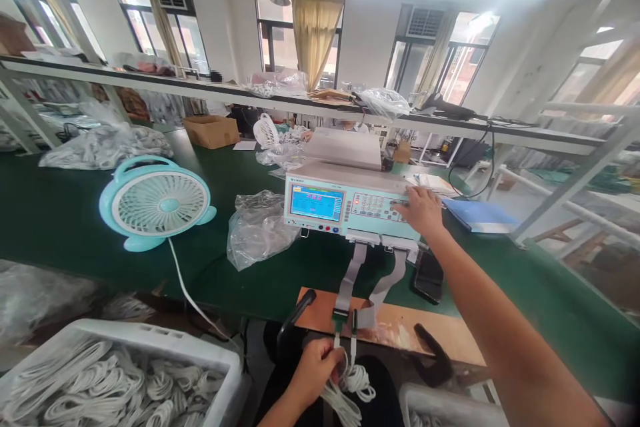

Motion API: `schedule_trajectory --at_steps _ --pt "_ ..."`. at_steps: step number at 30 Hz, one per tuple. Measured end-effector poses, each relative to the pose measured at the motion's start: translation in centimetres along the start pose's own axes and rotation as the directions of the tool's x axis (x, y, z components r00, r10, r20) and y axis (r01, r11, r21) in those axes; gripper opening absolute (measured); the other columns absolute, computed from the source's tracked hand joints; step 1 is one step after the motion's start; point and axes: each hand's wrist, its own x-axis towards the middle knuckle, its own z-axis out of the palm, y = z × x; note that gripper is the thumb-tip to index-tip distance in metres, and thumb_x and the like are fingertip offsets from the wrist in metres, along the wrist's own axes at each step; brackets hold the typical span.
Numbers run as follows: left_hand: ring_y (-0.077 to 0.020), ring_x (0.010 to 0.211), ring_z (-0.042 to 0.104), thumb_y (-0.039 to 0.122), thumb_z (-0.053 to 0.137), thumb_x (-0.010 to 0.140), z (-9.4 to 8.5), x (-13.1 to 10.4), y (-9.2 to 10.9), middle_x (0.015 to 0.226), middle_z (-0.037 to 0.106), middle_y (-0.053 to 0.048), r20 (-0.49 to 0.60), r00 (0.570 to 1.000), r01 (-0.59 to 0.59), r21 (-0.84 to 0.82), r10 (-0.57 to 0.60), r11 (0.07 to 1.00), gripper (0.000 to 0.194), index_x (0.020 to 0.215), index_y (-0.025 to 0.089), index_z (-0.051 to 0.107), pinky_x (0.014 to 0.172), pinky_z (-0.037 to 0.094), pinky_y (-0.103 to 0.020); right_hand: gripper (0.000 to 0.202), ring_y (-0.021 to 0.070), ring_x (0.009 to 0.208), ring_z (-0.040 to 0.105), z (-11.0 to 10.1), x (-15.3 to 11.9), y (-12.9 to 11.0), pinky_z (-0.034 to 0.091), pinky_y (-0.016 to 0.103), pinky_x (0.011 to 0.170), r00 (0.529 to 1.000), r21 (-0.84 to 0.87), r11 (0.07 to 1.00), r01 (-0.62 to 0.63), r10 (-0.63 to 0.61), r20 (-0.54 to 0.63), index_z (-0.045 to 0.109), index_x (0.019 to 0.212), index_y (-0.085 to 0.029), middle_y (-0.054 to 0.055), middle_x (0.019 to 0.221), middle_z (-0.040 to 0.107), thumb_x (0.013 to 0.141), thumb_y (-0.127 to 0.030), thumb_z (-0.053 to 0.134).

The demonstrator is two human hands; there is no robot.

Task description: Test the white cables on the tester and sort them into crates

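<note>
At the bottom centre my left hand [316, 368] pinches a white cable [341, 400] by its connector end, just below a small green board [340, 323]. A bundled coil [358, 380] hangs beside it. Grey ribbon cables [351, 275] run from the board area up to the front of a light-blue tester [320, 177] with a lit blue screen [316, 203]. My right hand [421, 209] rests at the tester's right end, fingers spread over its buttons and top edge, holding nothing.
A turquoise fan [163, 203] and a clear plastic bag [263, 230] stand left of the tester. A phone [429, 275] and blue folder [480, 215] lie right. A white bin [233, 363] of coiled cables is lower left; a shelf [320, 105] spans behind.
</note>
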Motion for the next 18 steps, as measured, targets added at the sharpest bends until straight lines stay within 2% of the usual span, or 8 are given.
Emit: schedule_trajectory --at_steps 2,5,8,11,13,15,17,18 --pt "-0.0113 0.04 0.042 0.045 0.047 0.074 0.0 0.2 -0.2 0.041 0.048 0.002 0.018 1.0 -0.005 -0.016 0.006 1.0 0.035 0.06 0.014 0.052 0.047 0.031 -0.023 0.05 0.0324 0.097 0.044 1.0 1.5 0.6 0.032 0.043 0.078 0.999 -0.059 0.998 -0.023 0.025 0.046 0.056 0.104 -0.016 0.016 0.105 0.054 0.079 -0.058 0.044" --pt "-0.0112 0.04 0.042 0.043 0.048 0.073 -0.1 0.3 -0.3 0.041 0.048 0.002 0.015 1.0 -0.005 -0.029 0.005 1.0 0.032 0.059 0.014 0.052 0.045 0.028 -0.023 0.05 0.0308 0.092 0.044 1.7 1.6 0.8 0.031 0.04 0.074 0.999 -0.116 0.993 0.0 0.004 0.038 0.056 0.095 -0.015 0.015 0.096 0.054 0.081 -0.06 0.039" --pt "-0.0109 0.04 0.041 0.04 0.048 0.072 -0.1 0.2 -0.1 0.041 0.048 0.001 0.009 1.0 0.002 -0.049 -0.002 0.999 0.03 0.056 0.015 0.051 0.046 0.029 -0.023 0.049 0.0314 0.094 0.042 2.0 0.8 0.7 0.029 0.042 0.077 0.995 -0.187 0.978 0.089 -0.095 -0.02 0.053 0.098 -0.012 0.017 0.096 0.052 0.083 -0.055 0.037" --pt "-0.0106 0.039 0.041 0.042 0.048 0.072 0.0 0.2 0.0 0.041 0.047 0.002 0.02 1.0 0.013 -0.093 -0.011 0.996 0.032 0.057 0.015 0.051 0.047 0.03 -0.023 0.048 0.0325 0.094 0.042 2.1 0.5 0.4 0.029 0.044 0.079 0.993 -0.203 0.974 0.102 -0.113 -0.046 0.053 0.1 -0.009 0.019 0.096 0.053 0.084 -0.052 0.04" --pt "-0.0104 0.038 0.04 0.045 0.048 0.072 0.1 0.3 -0.3 0.041 0.047 0.002 0.028 0.999 0.028 -0.123 -0.025 0.992 0.034 0.058 0.015 0.052 0.046 0.029 -0.023 0.047 0.0333 0.096 0.043 1.6 0.3 -0.2 0.03 0.045 0.08 0.993 -0.152 0.985 0.083 -0.094 -0.065 0.053 0.103 -0.009 0.02 0.099 0.053 0.083 -0.05 0.042" --pt "-0.0098 0.037 0.039 0.048 0.049 0.071 0.2 0.4 -0.5 0.041 0.047 0.002 0.026 0.999 0.04 -0.133 -0.036 0.99 0.037 0.058 0.014 0.054 0.045 0.028 -0.023 0.047 0.0343 0.101 0.042 0.2 -0.7 -1.3 0.032 0.046 0.083 0.991 -0.043 0.997 0.067 -0.071 -0.111 0.052 0.108 -0.011 0.02 0.106 0.052 0.082 -0.05 0.045" --pt "-0.0089 0.035 0.036 0.051 0.05 0.069 0.2 0.4 -0.7 0.039 0.047 0.002 0.029 0.998 0.052 -0.137 -0.048 0.989 0.04 0.058 0.014 0.055 0.045 0.025 -0.023 0.046 0.0327 0.103 0.044 -2.0 -3.3 -2.9 0.035 0.045 0.083 0.991 0.172 0.983 0.056 -0.034 -0.127 0.051 0.111 -0.014 0.018 0.108 0.052 0.081 -0.049 0.047" --pt "-0.0084 0.034 0.034 0.053 0.05 0.069 0.2 0.4 -0.6 0.038 0.047 0.002 0.032 0.998 0.058 -0.142 -0.054 0.988 0.041 0.058 0.014 0.055 0.045 0.024 -0.023 0.043 0.0303 0.1 0.047 -3.1 -5.3 -3.7 0.037 0.043 0.082 0.996 0.326 0.944 0.038 -0.008 -0.092 0.052 0.11 -0.016 0.015 0.103 0.055 0.081 -0.047 0.047"
